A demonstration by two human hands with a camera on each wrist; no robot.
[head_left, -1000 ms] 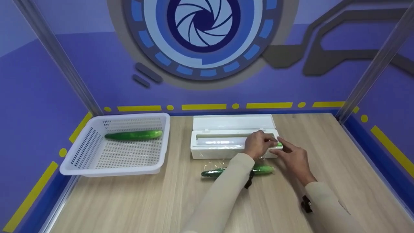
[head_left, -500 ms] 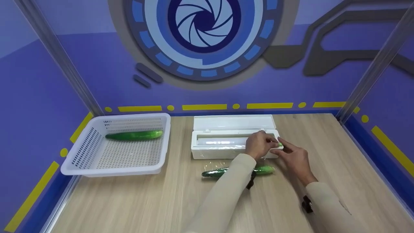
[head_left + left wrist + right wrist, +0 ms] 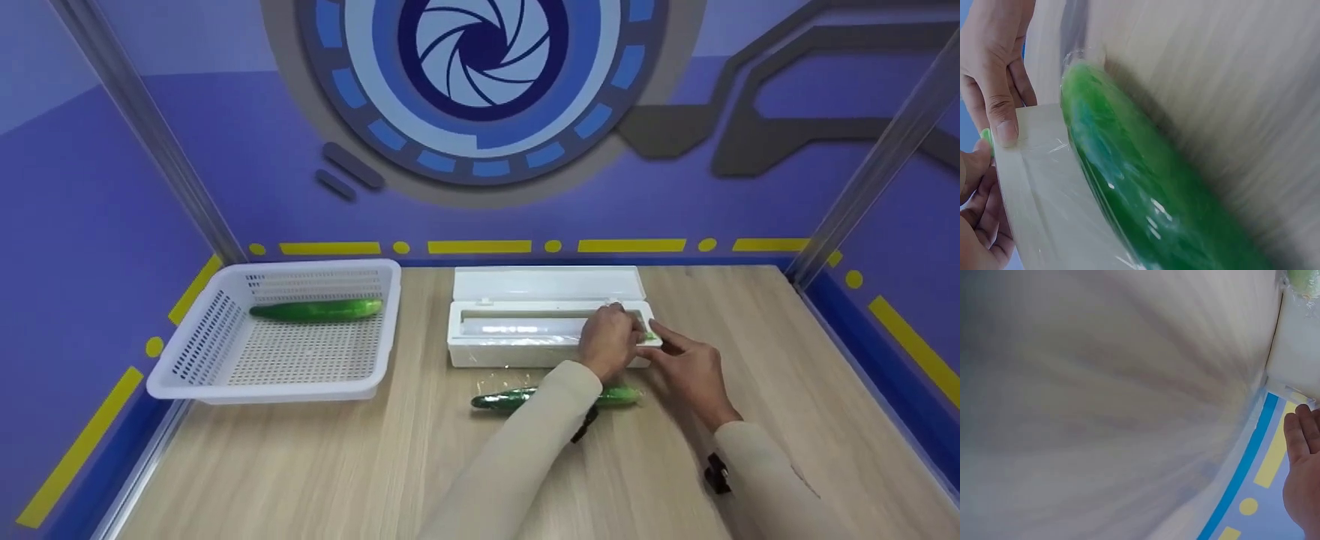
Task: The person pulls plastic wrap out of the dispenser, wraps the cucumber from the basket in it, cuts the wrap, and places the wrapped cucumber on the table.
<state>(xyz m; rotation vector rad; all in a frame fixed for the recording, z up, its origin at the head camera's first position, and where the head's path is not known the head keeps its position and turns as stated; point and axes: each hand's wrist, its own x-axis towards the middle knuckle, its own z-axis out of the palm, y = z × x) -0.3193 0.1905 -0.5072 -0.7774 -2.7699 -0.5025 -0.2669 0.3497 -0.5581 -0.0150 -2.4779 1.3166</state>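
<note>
A white cling film box (image 3: 517,354) stands with its lid (image 3: 547,283) raised, a roll of clear film (image 3: 517,327) inside. At its right end my left hand (image 3: 609,341) pinches a small green slider (image 3: 986,135), mostly hidden in the head view. My right hand (image 3: 694,371) grips that same end, its thumb (image 3: 1007,132) on the box's front face. In front of the box lies a cucumber (image 3: 501,400) under clear film, partly hidden by my left sleeve. That film runs from the box to the cucumber (image 3: 1145,185) in the left wrist view.
On the left is a white perforated basket (image 3: 274,392), a second cucumber (image 3: 319,310) lying in it. The wooden table (image 3: 300,472) meets blue-purple panels (image 3: 225,150) at the back and sides. A black strap piece (image 3: 718,472) sits at the right cuff.
My left hand has turned slightly at the box's right end, covering more of the green slider. The right hand keeps its hold. The whole head view has shifted a little.
</note>
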